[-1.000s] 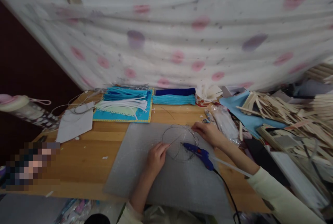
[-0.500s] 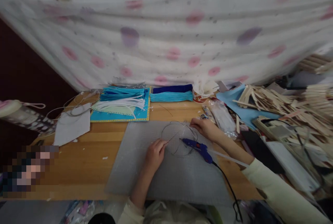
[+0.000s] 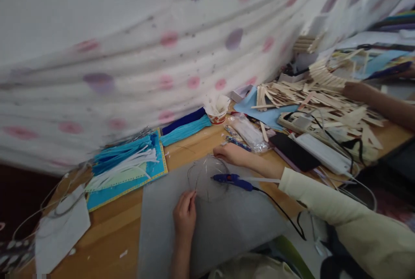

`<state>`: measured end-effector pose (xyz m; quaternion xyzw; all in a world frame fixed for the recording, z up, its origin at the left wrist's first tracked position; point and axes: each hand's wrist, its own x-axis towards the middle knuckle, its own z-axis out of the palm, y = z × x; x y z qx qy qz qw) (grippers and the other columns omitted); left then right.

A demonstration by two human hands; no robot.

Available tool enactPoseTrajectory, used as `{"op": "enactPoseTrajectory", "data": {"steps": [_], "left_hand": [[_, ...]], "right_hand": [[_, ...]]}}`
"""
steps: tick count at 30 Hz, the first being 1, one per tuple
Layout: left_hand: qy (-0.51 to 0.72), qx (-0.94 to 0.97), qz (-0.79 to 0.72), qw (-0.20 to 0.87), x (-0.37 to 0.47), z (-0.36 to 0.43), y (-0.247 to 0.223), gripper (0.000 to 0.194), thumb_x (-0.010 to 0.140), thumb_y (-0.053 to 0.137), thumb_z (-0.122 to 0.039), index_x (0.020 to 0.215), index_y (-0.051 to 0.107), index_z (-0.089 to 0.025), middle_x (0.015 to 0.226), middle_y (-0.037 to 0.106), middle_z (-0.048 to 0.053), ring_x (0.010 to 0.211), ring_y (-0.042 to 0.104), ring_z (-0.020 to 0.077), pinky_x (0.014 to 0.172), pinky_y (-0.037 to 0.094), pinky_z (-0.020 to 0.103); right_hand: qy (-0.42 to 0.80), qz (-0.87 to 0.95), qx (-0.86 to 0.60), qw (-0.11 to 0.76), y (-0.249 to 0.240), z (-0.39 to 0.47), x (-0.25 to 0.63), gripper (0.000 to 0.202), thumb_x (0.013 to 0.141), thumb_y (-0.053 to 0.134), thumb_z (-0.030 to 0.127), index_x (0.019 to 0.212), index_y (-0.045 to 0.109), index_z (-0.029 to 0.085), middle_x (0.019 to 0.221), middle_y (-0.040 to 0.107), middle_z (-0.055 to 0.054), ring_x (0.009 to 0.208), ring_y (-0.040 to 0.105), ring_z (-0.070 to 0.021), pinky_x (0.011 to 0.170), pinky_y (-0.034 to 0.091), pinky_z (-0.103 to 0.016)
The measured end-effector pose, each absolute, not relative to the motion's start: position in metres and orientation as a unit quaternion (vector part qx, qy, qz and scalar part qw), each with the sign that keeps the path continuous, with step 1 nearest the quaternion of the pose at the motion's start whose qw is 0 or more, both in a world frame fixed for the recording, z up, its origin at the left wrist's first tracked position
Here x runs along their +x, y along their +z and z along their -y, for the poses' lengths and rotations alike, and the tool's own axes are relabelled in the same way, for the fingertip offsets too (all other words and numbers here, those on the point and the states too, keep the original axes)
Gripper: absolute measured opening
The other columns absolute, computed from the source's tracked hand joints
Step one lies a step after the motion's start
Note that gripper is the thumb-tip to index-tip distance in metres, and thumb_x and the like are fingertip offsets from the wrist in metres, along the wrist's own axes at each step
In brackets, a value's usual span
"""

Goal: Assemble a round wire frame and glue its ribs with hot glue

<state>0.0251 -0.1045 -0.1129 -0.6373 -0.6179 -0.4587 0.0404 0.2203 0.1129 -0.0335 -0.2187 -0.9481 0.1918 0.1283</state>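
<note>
A thin wire ring (image 3: 189, 177) lies on the grey mat (image 3: 162, 227). At its near left side my left hand (image 3: 185, 210) is closed in a pinch on a thin wire that slants up over the ring. My right hand (image 3: 229, 154) is closed at the ring's far right edge, its fingertips on the thin wire there. Between my hands and to the right, a blue glue gun (image 3: 234, 180) rests on the mat with a white glue stick in its back and a black cord.
Blue and white pipe cleaners (image 3: 125, 158) lie on a blue board at the left. Behind are a paper cup (image 3: 217, 109) and a plastic bag (image 3: 248, 134). Wooden sticks (image 3: 340, 101), a white power strip (image 3: 322, 153) and another person's hand (image 3: 358, 91) are at the right.
The view has turned to the right, bringing another person's hand into sight. The wire in my left hand now points more steeply away from me. My right hand stays by the ring.
</note>
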Motion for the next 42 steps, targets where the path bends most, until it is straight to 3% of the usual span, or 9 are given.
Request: {"op": "enactPoseTrajectory", "data": {"steps": [10,17,20,26,30,33,35,38,42], "left_hand": [[-0.453,-0.632,0.628,0.032,0.024,0.101,-0.093,0.019,0.094,0.053,-0.025,0.092,0.071,-0.020,0.084,0.075,0.007,0.077,0.073,0.0180,0.072,0.061,0.029],[-0.556,-0.492,0.655,-0.142,0.037,0.106,-0.036,0.032,0.087,0.063,-0.045,0.098,0.071,-0.016,0.080,0.074,0.008,0.068,0.072,0.0184,0.065,0.061,0.027],[-0.612,-0.428,0.628,-0.219,0.047,0.116,-0.013,0.037,0.080,0.070,-0.050,0.094,0.071,-0.016,0.074,0.073,0.007,0.067,0.072,0.0190,0.065,0.061,0.027],[-0.704,-0.310,0.600,-0.222,0.064,0.146,0.012,0.041,0.072,0.077,-0.055,0.088,0.072,-0.017,0.069,0.071,0.003,0.060,0.070,0.0180,0.061,0.061,0.028],[-0.708,-0.313,0.597,-0.211,0.067,0.168,0.012,0.038,0.076,0.074,-0.054,0.086,0.072,-0.018,0.068,0.071,0.002,0.057,0.068,0.0166,0.058,0.060,0.026],[-0.684,-0.382,0.600,-0.164,0.063,0.183,0.008,0.027,0.084,0.069,-0.045,0.092,0.072,-0.020,0.073,0.070,0.002,0.059,0.069,0.0144,0.059,0.059,0.022],[-0.629,-0.470,0.611,-0.100,0.057,0.192,0.005,0.017,0.090,0.063,-0.034,0.098,0.070,-0.021,0.077,0.071,0.003,0.062,0.069,0.0133,0.059,0.058,0.020],[-0.518,-0.575,0.632,0.040,0.048,0.202,0.000,0.016,0.093,0.055,-0.021,0.102,0.068,-0.020,0.082,0.072,0.004,0.067,0.071,0.0142,0.063,0.058,0.021],[-0.414,-0.598,0.661,0.182,0.043,0.211,-0.009,0.020,0.096,0.047,-0.017,0.101,0.066,-0.018,0.083,0.072,0.007,0.075,0.073,0.0187,0.065,0.058,0.026]], "right_hand": [[0.194,0.950,-0.194,0.152,-0.016,-0.119,0.226,0.018,0.089,0.053,0.013,0.093,0.070,0.018,0.076,0.072,-0.004,0.068,0.062,-0.0152,0.063,0.036,-0.025],[0.184,0.935,-0.162,0.255,0.059,-0.109,0.253,0.018,0.094,0.051,0.021,0.093,0.068,0.015,0.085,0.070,-0.007,0.076,0.063,-0.0160,0.070,0.045,-0.027],[0.113,0.931,-0.181,0.296,0.101,-0.081,0.263,0.022,0.098,0.046,0.028,0.099,0.066,0.016,0.096,0.067,-0.011,0.087,0.063,-0.0204,0.078,0.048,-0.034],[0.101,0.906,-0.201,0.357,0.144,-0.006,0.279,0.026,0.098,0.048,0.031,0.120,0.058,0.021,0.124,0.061,-0.013,0.117,0.058,-0.0253,0.095,0.048,-0.041],[0.304,0.853,-0.238,0.350,0.138,0.026,0.269,0.033,0.097,0.049,0.043,0.121,0.057,0.022,0.124,0.064,-0.012,0.117,0.059,-0.0244,0.099,0.046,-0.043],[0.637,0.706,-0.191,0.243,0.117,0.042,0.250,0.051,0.095,0.039,0.063,0.110,0.060,0.019,0.100,0.072,-0.011,0.090,0.070,-0.0219,0.083,0.054,-0.040],[0.783,0.585,-0.142,0.157,0.099,0.053,0.236,0.060,0.090,0.042,0.071,0.104,0.061,0.016,0.092,0.073,-0.011,0.079,0.072,-0.0209,0.075,0.054,-0.037],[0.863,0.481,-0.097,0.121,0.077,0.075,0.219,0.061,0.088,0.048,0.070,0.102,0.065,0.013,0.095,0.074,-0.013,0.083,0.073,-0.0200,0.080,0.053,-0.034],[0.918,0.372,-0.067,0.120,0.061,0.095,0.206,0.054,0.091,0.050,0.062,0.100,0.067,0.011,0.092,0.075,-0.013,0.081,0.073,-0.0186,0.077,0.054,-0.030]]}}
